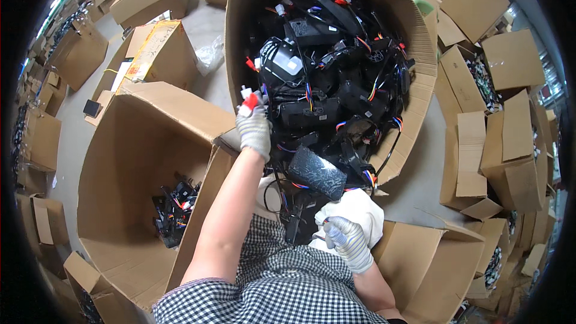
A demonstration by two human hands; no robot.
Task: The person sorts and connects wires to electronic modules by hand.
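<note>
My left hand (pixel 254 129), in a striped knit glove, reaches to the left wall of a big cardboard box (pixel 423 78). Its fingers are closed around a red and white cable connector (pixel 250 103). The box holds a heap of black plastic modules (pixel 309 112) with coloured wires and plugs. A dark rectangular block with a glossy, streaked surface (pixel 317 173) lies at the box's near side. My right hand (pixel 349 244), gloved too, is curled shut in front of a white cloth (pixel 367 210); what its fingers pinch is too small to make out.
At my left stands an open carton (pixel 120 186) with a small pile of black wired parts (pixel 176 210) inside. Another open carton (pixel 414 264) is at my right. More cartons (pixel 504 144) crowd both sides. A clear plastic bag (pixel 209 55) lies on the floor.
</note>
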